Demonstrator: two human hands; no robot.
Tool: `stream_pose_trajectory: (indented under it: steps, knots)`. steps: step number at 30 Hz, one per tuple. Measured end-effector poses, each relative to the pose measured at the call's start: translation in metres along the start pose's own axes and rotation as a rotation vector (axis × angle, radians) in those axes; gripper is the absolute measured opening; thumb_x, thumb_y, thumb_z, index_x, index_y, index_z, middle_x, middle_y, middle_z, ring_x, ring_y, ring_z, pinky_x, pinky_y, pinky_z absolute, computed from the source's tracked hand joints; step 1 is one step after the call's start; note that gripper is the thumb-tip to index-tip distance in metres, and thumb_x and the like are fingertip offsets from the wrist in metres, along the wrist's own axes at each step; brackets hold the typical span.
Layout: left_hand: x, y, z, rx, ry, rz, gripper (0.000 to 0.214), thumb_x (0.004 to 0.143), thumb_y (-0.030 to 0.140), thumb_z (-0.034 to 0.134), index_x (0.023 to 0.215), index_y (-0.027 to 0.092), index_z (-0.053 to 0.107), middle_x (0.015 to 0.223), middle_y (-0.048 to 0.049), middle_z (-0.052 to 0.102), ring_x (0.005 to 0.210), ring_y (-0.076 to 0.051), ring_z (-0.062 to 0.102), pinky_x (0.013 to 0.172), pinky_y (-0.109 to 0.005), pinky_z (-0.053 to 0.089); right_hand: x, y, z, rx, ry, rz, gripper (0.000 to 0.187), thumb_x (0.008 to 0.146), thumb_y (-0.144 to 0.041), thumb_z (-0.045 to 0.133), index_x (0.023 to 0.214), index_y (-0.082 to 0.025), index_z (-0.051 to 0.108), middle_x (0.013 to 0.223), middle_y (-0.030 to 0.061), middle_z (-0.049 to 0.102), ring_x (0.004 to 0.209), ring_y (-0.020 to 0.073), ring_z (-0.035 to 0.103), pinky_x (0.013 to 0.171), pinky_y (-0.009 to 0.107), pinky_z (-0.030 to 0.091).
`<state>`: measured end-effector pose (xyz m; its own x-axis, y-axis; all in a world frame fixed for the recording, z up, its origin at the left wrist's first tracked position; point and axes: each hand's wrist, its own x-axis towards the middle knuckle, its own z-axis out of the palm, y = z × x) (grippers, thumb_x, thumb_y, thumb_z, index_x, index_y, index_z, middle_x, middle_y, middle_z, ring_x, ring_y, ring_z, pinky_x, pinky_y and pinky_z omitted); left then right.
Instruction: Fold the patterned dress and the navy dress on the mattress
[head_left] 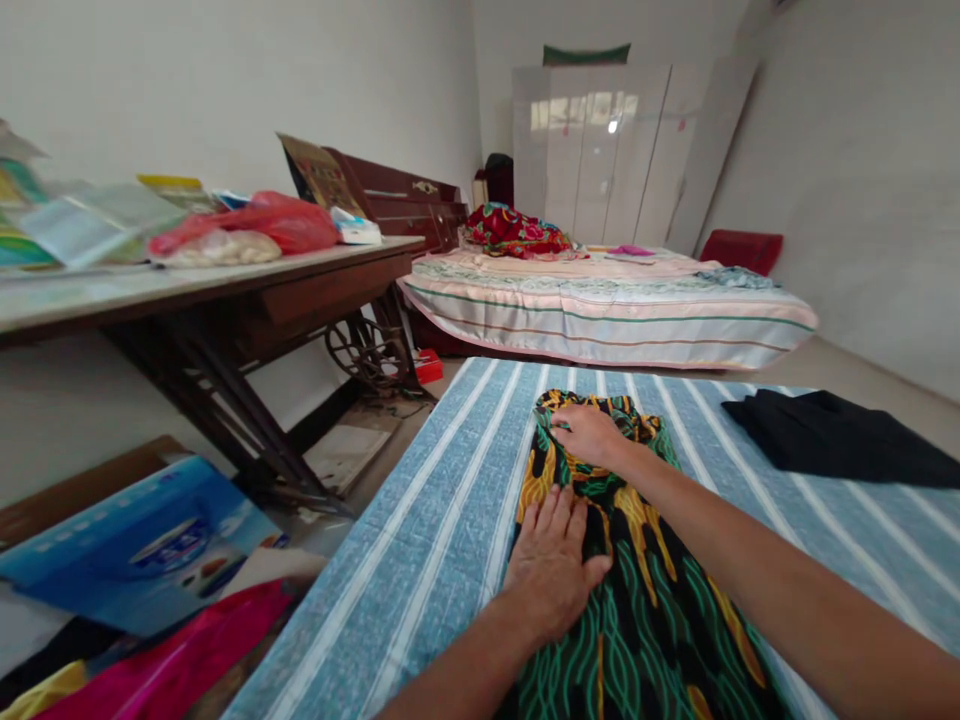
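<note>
A black garment with a wavy green and yellow pattern [637, 560] lies lengthwise on a blue-and-white striped sheet [420, 530]. Its far end is bunched and folded over. My left hand [555, 560] rests flat on the cloth near its left edge, fingers stretched forward and thumb out to the side. Just beyond it, my right hand [589, 435] reaches across from the right, its fingers curled down on the garment's far end and pinching the fabric. The near end of the garment runs out of the bottom of the view.
Folded black cloth [844, 435] lies at the sheet's right side. On the left stands a sewing-machine table [330, 275] bearing a red plastic bag [292, 222]. Below it is a blue box [165, 550]. Farther back are a bed [600, 325] and a white wardrobe [592, 170].
</note>
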<state>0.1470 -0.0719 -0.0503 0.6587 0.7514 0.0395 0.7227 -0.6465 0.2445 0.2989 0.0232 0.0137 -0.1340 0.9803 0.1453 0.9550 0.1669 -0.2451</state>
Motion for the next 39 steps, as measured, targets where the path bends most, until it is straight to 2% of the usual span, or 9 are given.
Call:
stream_pose_trajectory:
  steps: [6, 10, 13, 17, 22, 26, 33, 39]
  knots:
    - [-0.001, 0.001, -0.002, -0.069, -0.049, 0.007, 0.070, 0.088, 0.061, 0.021, 0.142, 0.017, 0.029, 0.151, -0.0098, 0.019, 0.139, -0.027, 0.010, 0.111, -0.052, 0.015, 0.071, -0.011, 0.032, -0.030, -0.058, 0.125, 0.020, 0.079, -0.032, 0.057, 0.090, -0.018, 0.067, 0.102, 0.0113, 0.066, 0.102, 0.0240, 0.058, 0.083, 0.030, 0.041]
    - [-0.001, 0.002, -0.003, -0.103, -0.024, 0.005, 0.070, 0.088, 0.061, 0.019, 0.142, 0.018, 0.030, 0.151, -0.0084, 0.018, 0.140, -0.027, 0.009, 0.112, -0.050, 0.013, 0.098, -0.002, 0.041, 0.006, -0.074, 0.243, 0.021, 0.068, -0.024, 0.068, 0.087, -0.013, 0.067, 0.102, 0.0162, 0.065, 0.102, 0.0281, 0.059, 0.082, 0.032, 0.043]
    - [-0.002, 0.003, -0.004, -0.129, -0.051, 0.008, 0.069, 0.089, 0.060, 0.019, 0.142, 0.016, 0.029, 0.151, -0.0092, 0.017, 0.140, -0.027, 0.008, 0.112, -0.051, 0.012, 0.110, 0.014, 0.039, 0.091, -0.059, 0.327, 0.015, 0.064, -0.016, 0.069, 0.078, -0.012, 0.067, 0.091, 0.0133, 0.067, 0.095, 0.0258, 0.061, 0.076, 0.029, 0.045]
    - [-0.002, 0.002, -0.005, -0.164, -0.063, 0.003, 0.069, 0.089, 0.059, 0.020, 0.142, 0.015, 0.030, 0.151, -0.0104, 0.017, 0.139, -0.027, 0.008, 0.112, -0.051, 0.010, 0.111, 0.035, 0.033, 0.305, -0.045, 0.389, 0.008, 0.065, -0.019, 0.068, 0.066, -0.012, 0.064, 0.063, 0.0036, 0.062, 0.066, 0.0160, 0.061, 0.059, 0.023, 0.044]
    - [-0.001, 0.002, 0.000, -0.172, -0.057, 0.001, 0.069, 0.089, 0.059, 0.020, 0.141, 0.015, 0.030, 0.151, -0.0112, 0.016, 0.140, -0.027, 0.006, 0.112, -0.052, 0.009, 0.099, 0.050, 0.031, 0.560, -0.036, 0.479, 0.010, 0.066, -0.019, 0.066, 0.072, -0.012, 0.061, 0.046, -0.0042, 0.049, 0.042, 0.0081, 0.046, 0.045, 0.021, 0.039]
    - [-0.001, 0.002, 0.002, -0.174, -0.043, 0.004, 0.070, 0.089, 0.059, 0.018, 0.142, 0.014, 0.030, 0.151, -0.0110, 0.017, 0.140, -0.027, 0.005, 0.112, -0.052, 0.009, 0.095, 0.058, 0.035, 0.651, -0.083, 0.566, 0.019, 0.066, -0.028, 0.071, 0.067, -0.013, 0.059, 0.041, -0.0050, 0.044, 0.037, 0.0081, 0.041, 0.040, 0.021, 0.035]
    - [-0.001, 0.002, 0.000, -0.165, -0.045, 0.003, 0.069, 0.089, 0.059, 0.019, 0.142, 0.014, 0.030, 0.151, -0.0113, 0.018, 0.140, -0.028, 0.007, 0.112, -0.053, 0.010, 0.096, 0.063, 0.040, 0.655, -0.186, 0.692, 0.038, 0.066, -0.051, 0.071, 0.065, -0.016, 0.056, 0.044, -0.0024, 0.049, 0.039, 0.0101, 0.043, 0.042, 0.026, 0.039]
    - [-0.001, 0.002, -0.002, -0.161, -0.042, -0.002, 0.069, 0.089, 0.059, 0.020, 0.142, 0.016, 0.030, 0.151, -0.0099, 0.019, 0.139, -0.028, 0.008, 0.112, -0.052, 0.011, 0.090, 0.062, 0.033, 0.676, -0.256, 0.639, 0.035, 0.053, -0.038, 0.082, 0.059, -0.014, 0.058, 0.042, -0.0021, 0.050, 0.038, 0.0095, 0.042, 0.040, 0.024, 0.035]
